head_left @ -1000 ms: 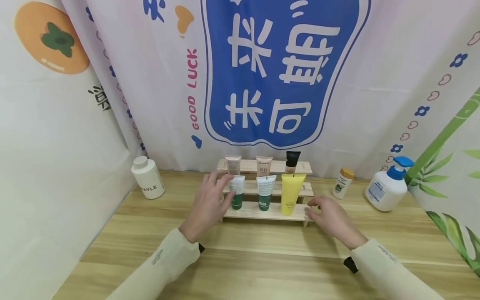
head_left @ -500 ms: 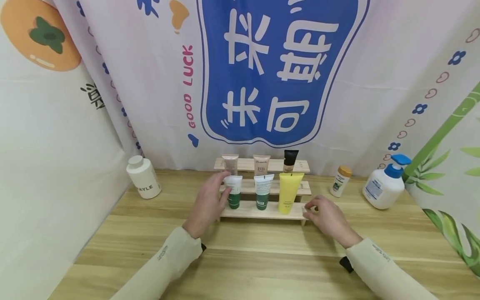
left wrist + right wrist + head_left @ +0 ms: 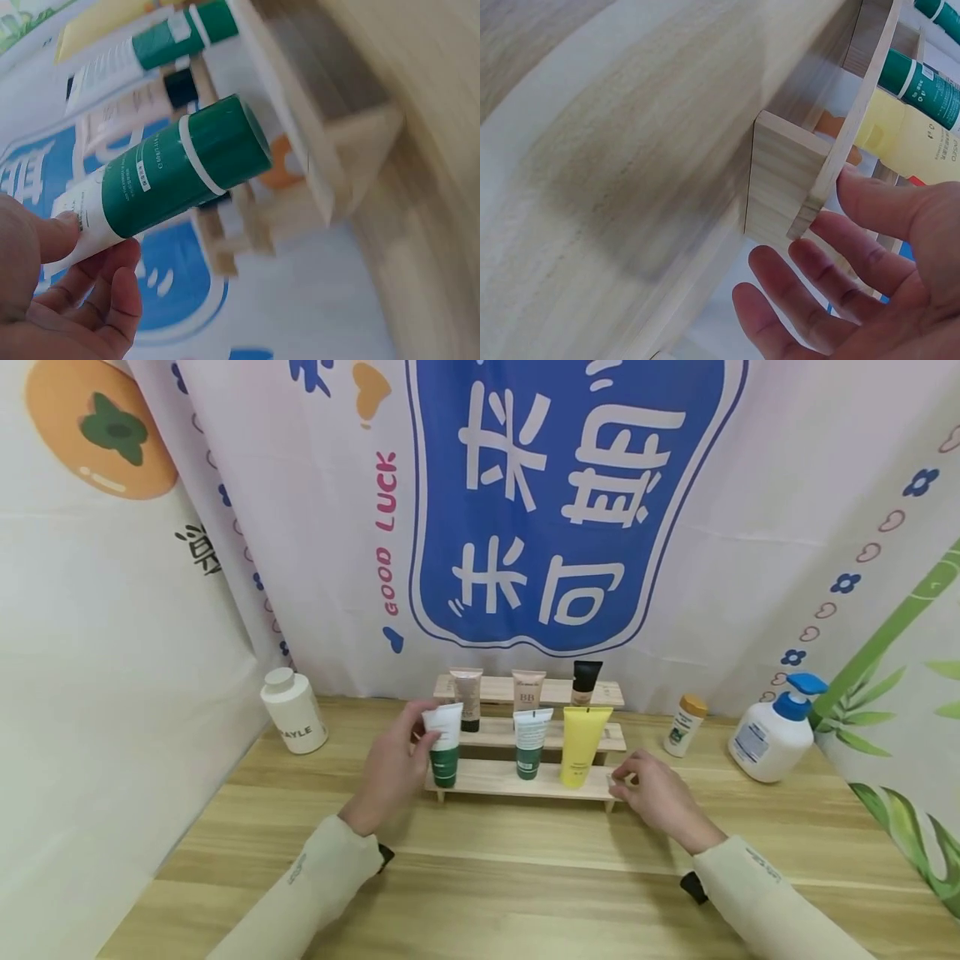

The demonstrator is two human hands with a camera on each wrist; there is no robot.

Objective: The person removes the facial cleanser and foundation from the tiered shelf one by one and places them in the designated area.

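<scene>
My left hand [image 3: 388,770] pinches a green-and-white squeeze tube [image 3: 445,747] by its white upper end, thumb on one face and fingers on the other. The tube overlaps the left end of the lowest step of a three-step wooden shelf [image 3: 487,774]; in the left wrist view its green cap end [image 3: 251,139] shows apart from the plank. At the shelf's other end, my right hand [image 3: 660,800] holds the corner of the lowest step between thumb and forefinger, its remaining fingers spread below. A second green-and-white tube [image 3: 528,747] and a yellow tube [image 3: 581,747] stand on that step.
Behind, on the higher steps, are a glittery tube [image 3: 467,697], a pink BB tube [image 3: 528,691] and a black-topped tube [image 3: 585,681]. A white bottle [image 3: 295,714] stands left; an orange-capped bottle [image 3: 684,727] and a blue-topped pump bottle [image 3: 772,743] stand right.
My left hand has taken hold of the left green-and-white tube and shifted it left and toward me, uncovering the glittery tube behind. The right hand stays at the shelf's corner.
</scene>
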